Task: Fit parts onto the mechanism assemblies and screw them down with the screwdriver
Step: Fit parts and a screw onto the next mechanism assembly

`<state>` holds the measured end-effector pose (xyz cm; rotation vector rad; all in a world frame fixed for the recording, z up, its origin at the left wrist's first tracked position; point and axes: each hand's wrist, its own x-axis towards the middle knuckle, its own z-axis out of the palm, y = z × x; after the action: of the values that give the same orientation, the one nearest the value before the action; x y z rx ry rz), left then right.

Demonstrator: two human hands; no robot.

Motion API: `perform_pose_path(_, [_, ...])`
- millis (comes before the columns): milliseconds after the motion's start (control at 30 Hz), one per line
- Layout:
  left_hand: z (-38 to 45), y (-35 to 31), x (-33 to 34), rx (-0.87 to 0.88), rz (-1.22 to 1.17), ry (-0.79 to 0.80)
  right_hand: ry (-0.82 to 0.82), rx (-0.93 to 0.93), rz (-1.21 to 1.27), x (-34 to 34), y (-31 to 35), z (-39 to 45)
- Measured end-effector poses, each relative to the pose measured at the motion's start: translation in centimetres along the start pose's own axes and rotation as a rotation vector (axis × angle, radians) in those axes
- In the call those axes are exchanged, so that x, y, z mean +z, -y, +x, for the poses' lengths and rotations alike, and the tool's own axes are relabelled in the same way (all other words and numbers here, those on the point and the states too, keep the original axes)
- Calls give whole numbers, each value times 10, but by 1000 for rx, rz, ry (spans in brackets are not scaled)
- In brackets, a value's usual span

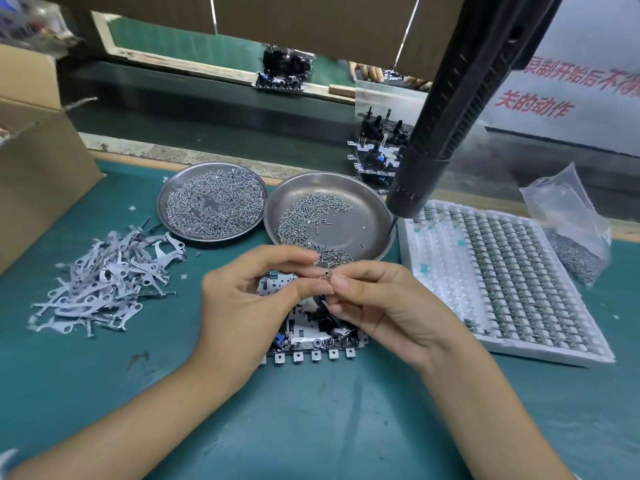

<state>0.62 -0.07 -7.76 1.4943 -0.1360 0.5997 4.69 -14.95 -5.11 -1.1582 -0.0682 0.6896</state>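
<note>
A mechanism assembly lies on the green mat under my hands, mostly hidden by them. My left hand and my right hand meet above it, and their fingertips pinch one small metal part between them. The black electric screwdriver hangs from above on the right, its tip over the edge of the near dish; neither hand touches it.
Two round steel dishes hold screws: the left dish and the right dish. A heap of flat metal levers lies at left. A white tray of small parts and a plastic bag sit at right. Stacked assemblies stand behind. A cardboard box stands far left.
</note>
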Motion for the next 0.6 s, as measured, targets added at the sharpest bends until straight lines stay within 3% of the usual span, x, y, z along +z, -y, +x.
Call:
perform_pose_path(433, [0,2,-2,11,85,125,33,147,-130,-10,6,-3])
perform_pose_path(600, [0,0,-1,147,131,252,135,169,-149,-13,8,-5])
